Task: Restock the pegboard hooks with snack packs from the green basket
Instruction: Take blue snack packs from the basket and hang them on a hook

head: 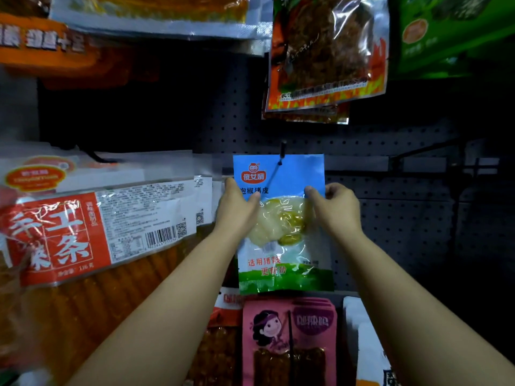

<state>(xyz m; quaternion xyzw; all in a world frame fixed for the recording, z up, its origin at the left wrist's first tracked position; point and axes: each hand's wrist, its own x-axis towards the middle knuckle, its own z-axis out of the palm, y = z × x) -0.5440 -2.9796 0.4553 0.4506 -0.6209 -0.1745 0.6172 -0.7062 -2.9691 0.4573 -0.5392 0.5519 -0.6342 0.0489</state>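
Observation:
A blue, white and green snack pack [281,263] with pale yellow contents hangs in front of the dark pegboard [404,224]. A black hook [282,154] passes through the hole in its top edge. My left hand [237,207] grips the pack's left edge, thumb across the front. My right hand [334,207] pinches the right edge at the same height. The green basket is out of view.
Long orange-and-red packs [92,229] hang at the left, close to my left forearm. A red-brown pack [326,59] and a green pack [446,34] hang above. Pink packs [289,341] on a black hook hang just below. The pegboard at the right shows bare holes.

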